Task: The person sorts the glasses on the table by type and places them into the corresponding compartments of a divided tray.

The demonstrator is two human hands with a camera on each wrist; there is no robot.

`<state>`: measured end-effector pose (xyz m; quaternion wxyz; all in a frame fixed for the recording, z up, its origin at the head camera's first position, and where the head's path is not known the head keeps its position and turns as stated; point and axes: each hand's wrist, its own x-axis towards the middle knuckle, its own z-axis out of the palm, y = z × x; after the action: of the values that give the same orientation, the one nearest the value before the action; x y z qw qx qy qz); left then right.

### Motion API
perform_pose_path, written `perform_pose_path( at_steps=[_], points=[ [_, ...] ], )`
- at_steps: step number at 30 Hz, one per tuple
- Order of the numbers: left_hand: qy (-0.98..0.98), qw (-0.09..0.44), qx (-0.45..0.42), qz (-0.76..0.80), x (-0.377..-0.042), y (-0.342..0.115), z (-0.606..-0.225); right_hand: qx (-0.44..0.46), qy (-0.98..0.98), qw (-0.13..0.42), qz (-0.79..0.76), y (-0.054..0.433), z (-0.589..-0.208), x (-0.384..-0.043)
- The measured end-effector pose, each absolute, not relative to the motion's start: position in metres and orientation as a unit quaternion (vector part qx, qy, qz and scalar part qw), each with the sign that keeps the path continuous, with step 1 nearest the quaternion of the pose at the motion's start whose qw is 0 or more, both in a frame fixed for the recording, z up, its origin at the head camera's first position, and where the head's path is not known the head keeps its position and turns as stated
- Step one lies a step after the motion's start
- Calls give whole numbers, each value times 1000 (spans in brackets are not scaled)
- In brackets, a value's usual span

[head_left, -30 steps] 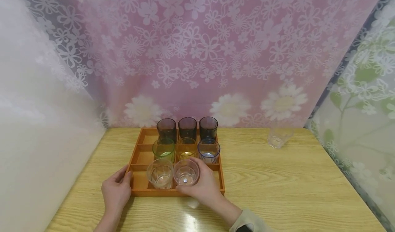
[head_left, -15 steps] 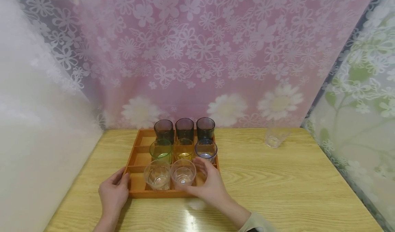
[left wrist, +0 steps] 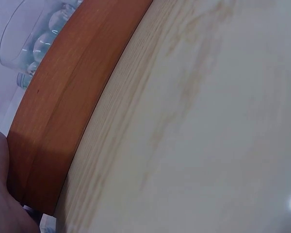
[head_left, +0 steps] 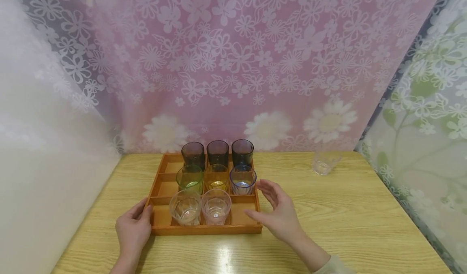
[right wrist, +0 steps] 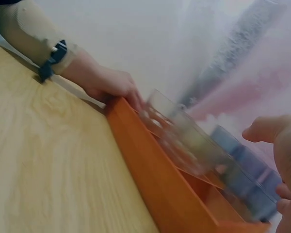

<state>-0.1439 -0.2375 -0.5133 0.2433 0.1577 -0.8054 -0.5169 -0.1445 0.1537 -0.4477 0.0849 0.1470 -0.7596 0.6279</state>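
Note:
A wooden divided tray (head_left: 206, 230) holds three rows of glasses. Dark ones (head_left: 218, 154) fill the back row; a green glass (head_left: 189, 178), a yellow glass (head_left: 217, 178) and a blue-rimmed glass (head_left: 243, 179) stand in the middle. Two clear glasses (head_left: 185, 208) are side by side in front, with a bare compartment on their right. My left hand (head_left: 133, 227) grips the tray's left side near its front corner. Holding nothing, my right hand (head_left: 280, 215) hovers by the tray's right side, fingers and thumb spread apart.
Another clear glass (head_left: 322, 162) stands apart at the table's back right. The wood-grain table (head_left: 346, 217) is bounded by a pink flowered curtain (head_left: 233, 83) behind and pale walls on both sides. The tray's left column has bare compartments.
My right hand has let go of the right-hand clear glass in the front row and moved away to the right. My left hand stays on the tray.

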Motion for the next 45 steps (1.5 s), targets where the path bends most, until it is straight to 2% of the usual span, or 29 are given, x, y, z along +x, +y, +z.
perform_pose_path(
  at_steps=[16, 29, 36, 45],
  points=[
    [-804, 240, 163, -519, -144, -239, -515, 60, -796, 176, 575, 236, -444, -156],
    [-804, 234, 164, -522, -145, -240, -516, -73, -818, 275, 500, 298, -457, -183],
    [-805, 235, 163, -520, -145, -240, -513, -127, -819, 268, 491, 322, -463, -213],
    [-808, 232, 170, -514, -146, -240, -514, -191, -812, 203, 512, 347, -475, -246]
  ],
)
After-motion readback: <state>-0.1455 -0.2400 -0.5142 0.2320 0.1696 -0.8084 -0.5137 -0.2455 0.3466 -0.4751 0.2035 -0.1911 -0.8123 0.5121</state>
